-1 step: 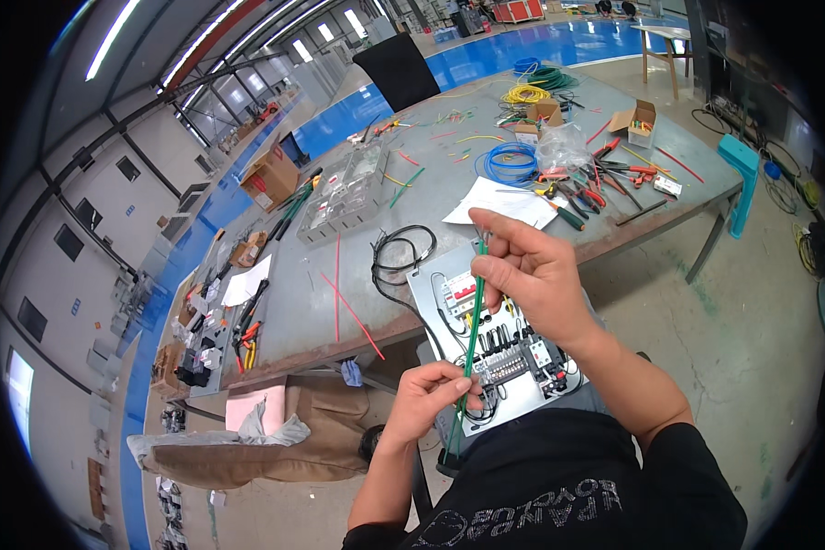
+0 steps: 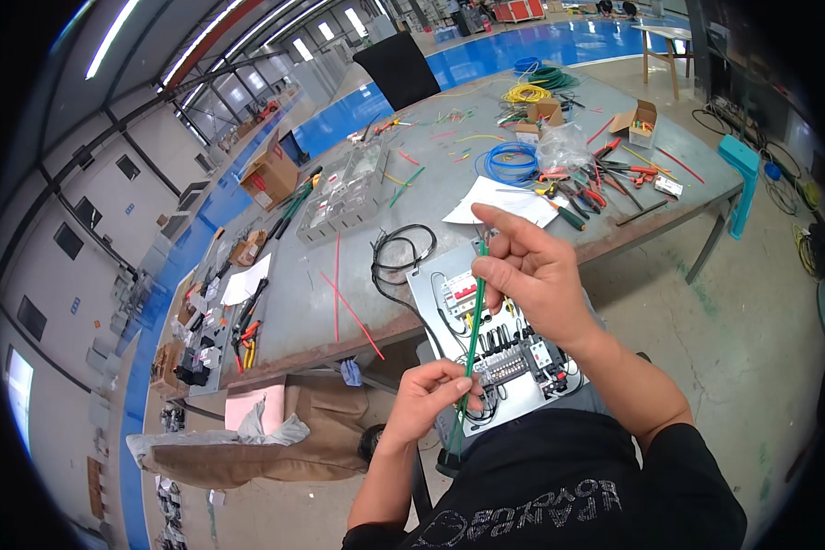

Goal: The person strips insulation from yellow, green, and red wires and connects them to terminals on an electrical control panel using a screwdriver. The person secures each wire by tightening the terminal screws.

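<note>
A long green wire [image 2: 473, 344], seemingly more than one strand, runs between my hands above a wired electrical panel [image 2: 422, 284]. My right hand [image 2: 532, 275] pinches its upper part between thumb and fingers; thin dark ends show just above the grip. Lower down, my left hand [image 2: 434, 394] closes round the same wire, whose tail hangs towards my lap. The panel leans between the table edge and my lap. It carries a white breaker [image 2: 463, 289] with red switches, a terminal strip [image 2: 504, 367], a black-and-white contactor [image 2: 545, 362] and several black wires.
On the metal table [image 2: 293, 312] lie a black cable loop [image 2: 403, 249], white paper [image 2: 500, 203], a blue wire coil [image 2: 509, 165], pliers and screwdrivers [image 2: 587, 192], a grey slotted tray [image 2: 344, 192] and red strips [image 2: 353, 316]. A brown jacket [image 2: 247, 461] hangs at left.
</note>
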Tool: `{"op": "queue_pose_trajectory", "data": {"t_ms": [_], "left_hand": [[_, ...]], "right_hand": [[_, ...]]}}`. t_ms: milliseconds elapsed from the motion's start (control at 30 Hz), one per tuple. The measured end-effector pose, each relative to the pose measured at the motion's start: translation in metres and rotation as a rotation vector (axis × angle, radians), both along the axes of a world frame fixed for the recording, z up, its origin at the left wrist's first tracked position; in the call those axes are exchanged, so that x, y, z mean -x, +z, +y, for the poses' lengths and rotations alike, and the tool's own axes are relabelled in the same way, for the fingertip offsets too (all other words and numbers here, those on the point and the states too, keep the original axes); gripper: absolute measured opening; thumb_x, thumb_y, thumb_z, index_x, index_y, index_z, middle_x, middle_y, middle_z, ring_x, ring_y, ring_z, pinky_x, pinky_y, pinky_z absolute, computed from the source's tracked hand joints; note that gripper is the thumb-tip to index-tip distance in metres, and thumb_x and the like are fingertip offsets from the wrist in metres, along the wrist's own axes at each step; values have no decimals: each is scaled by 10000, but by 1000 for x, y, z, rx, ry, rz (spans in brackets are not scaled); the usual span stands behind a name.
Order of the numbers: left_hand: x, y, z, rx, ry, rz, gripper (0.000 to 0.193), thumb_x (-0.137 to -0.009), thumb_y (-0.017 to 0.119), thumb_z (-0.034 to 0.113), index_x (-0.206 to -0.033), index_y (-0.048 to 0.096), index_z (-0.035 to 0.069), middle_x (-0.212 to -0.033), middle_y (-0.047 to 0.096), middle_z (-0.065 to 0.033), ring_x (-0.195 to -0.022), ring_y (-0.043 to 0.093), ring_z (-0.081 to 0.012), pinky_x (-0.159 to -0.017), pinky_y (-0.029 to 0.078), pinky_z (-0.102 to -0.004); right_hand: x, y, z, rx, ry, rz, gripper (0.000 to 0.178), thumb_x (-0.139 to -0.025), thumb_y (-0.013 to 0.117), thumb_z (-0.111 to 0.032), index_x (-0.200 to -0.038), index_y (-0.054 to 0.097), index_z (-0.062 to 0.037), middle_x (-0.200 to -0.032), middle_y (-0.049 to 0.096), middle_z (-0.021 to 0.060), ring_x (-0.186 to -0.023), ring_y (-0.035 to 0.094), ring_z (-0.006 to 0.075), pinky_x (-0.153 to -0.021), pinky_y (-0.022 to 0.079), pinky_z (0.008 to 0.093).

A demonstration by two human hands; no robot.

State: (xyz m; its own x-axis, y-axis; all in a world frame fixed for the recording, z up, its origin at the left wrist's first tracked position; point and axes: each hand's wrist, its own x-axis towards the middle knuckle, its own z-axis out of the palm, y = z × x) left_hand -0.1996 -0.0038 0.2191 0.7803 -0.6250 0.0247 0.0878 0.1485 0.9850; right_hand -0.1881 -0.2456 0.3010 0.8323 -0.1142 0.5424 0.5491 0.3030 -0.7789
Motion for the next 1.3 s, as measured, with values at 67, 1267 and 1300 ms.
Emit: {"op": "queue_pose_trajectory", "data": {"t_ms": [67,1267,1300], "left_hand": [[-3,4,-9,31,26,-8,254,-1066,626,150,-1149,706,-77,-924,746,-146,-764,739,-216,-714,595,-334],[0,18,-37,143,96,-8,187,-1075,616,133,-1103,679,-41,-807,681,-96,-600,620,-151,-546,498,-270],[-1,18,-36,150,85,-4,187,-1080,607,126,-1114,677,-44,-813,683,-86,-616,622,-138,-562,502,-269]], "right_hand": [[-2,-3,1,-14,32,17,511,-963,711,19,-1458,582,29,-890,630,27,-661,646,78,-580,537,230],[-2,-34,-5,254,-15,-33,527,-877,792,38,-1387,662,4,-873,681,55,-724,661,80,-617,550,233],[1,-34,-6,210,43,7,542,-889,779,44,-1413,645,2,-872,680,56,-728,665,85,-628,558,235]]}}
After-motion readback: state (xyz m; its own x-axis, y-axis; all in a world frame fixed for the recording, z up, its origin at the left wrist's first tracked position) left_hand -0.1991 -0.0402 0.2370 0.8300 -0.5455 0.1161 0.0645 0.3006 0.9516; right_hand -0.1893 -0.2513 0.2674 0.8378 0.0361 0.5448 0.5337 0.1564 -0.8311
